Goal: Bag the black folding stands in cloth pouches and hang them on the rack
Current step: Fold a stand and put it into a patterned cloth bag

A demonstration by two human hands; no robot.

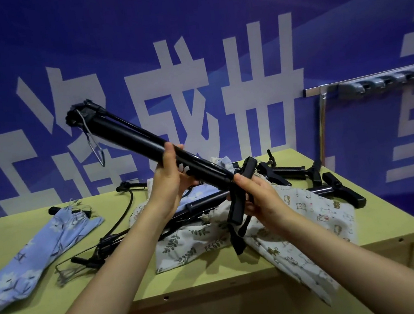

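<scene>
**Folded stand raised for bagging**

Head view: left hand (pixel 170 172) gripped the black folding stand (pixel 144 140) mid-tube, above the counter (pixel 214 272); right hand (pixel 255 197) held its near end and a printed pouch (pixel 298 223). Ideally, align the tube with the pouch mouth first.

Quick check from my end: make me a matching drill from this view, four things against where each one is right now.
Things:
1. black folding stand
2. blue floral pouch
3. rack
4. animal-print pouch

Places:
A. against the blue wall, right of the table
B. lying flat on the table's left part
C. raised above the table, gripped by the left hand on the tube and the right hand near the handle end
D. on the table's right part, draping over its front edge

Pairs: 1-C, 2-B, 3-A, 4-D
</scene>
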